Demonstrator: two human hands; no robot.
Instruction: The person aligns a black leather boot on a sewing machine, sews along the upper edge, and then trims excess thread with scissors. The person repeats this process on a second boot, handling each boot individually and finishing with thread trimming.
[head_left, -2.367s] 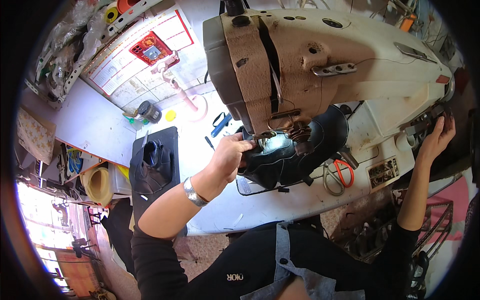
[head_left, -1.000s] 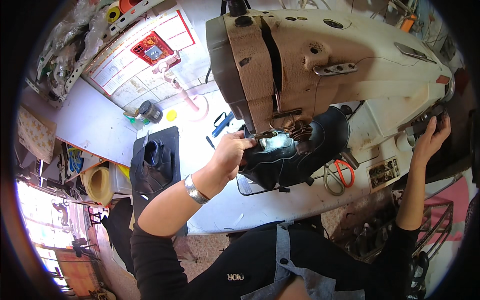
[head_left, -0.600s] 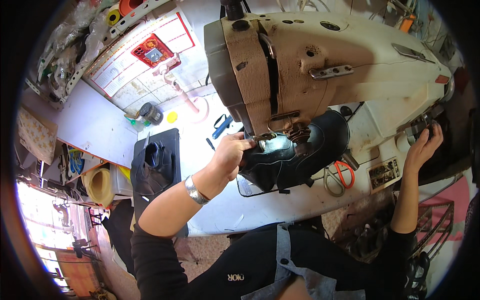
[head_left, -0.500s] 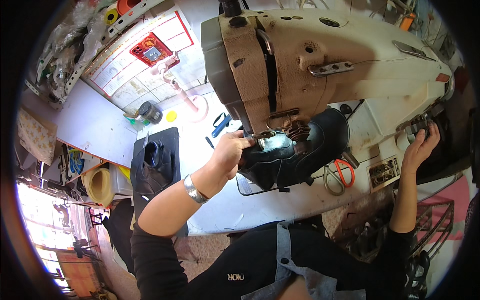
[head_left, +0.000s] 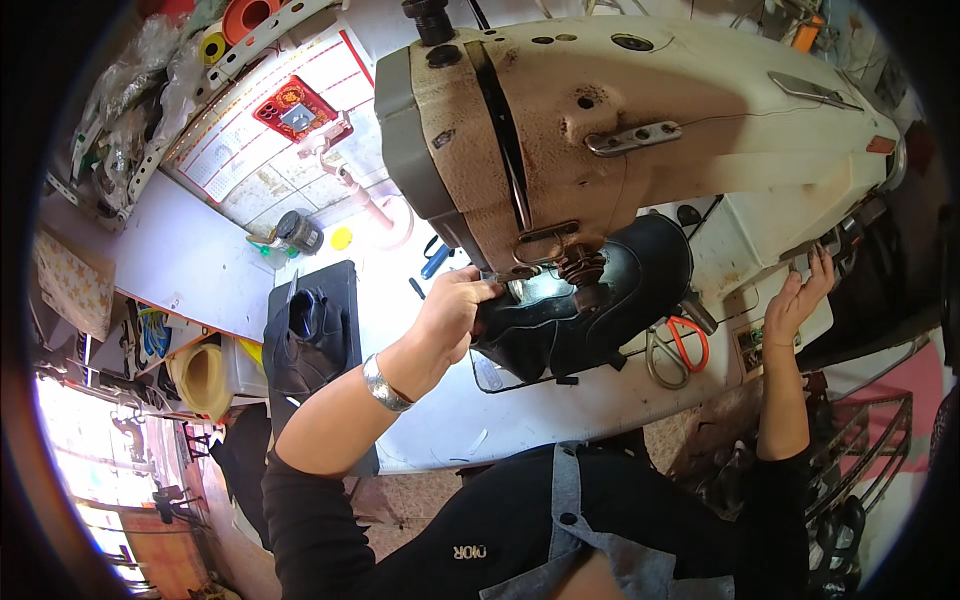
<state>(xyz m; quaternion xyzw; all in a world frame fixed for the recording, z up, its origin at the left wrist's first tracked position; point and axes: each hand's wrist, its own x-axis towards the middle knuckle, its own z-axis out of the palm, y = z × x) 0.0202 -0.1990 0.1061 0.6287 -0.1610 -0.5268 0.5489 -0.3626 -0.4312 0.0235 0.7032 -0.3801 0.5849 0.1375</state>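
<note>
Black shoe (head_left: pixel 650 265) sits under the head of the sewing machine (head_left: pixel 720 110), toe end to the right, left edge at the left hand (head_left: pixel 448 312). That hand's grip is pinched tight on the leather edge, thumb on top; remaining fingertips hidden, so can't tell how far round they wrap. Pinch is right beside the metal parts under the head, probably to steady the leather where it meets them. Bright light lands on that same patch, which should help sighting.

Right hand (head_left: pixel 797 310) is up by the underside of the machine's right end. Grip loose, fingers partly spread, nothing seen in it. Can't tell if the fingertips touch metal there. Left looks like the holding side, right is free.

Scissors (head_left: pixel 688 343) with one red handle lie on the counter (head_left: pixel 440 435) just beside the shoe, on the person's side; looks like a within-reach spot. Small parts tray (head_left: pixel 752 345) is partly behind the right hand.

Second black shoe (head_left: pixel 307 345) stands on a dark mat (head_left: pixel 342 290) at the left, apart from the machine, likely parked out of the way. Blue tool (head_left: pixel 436 262) lies behind the left hand.
</note>
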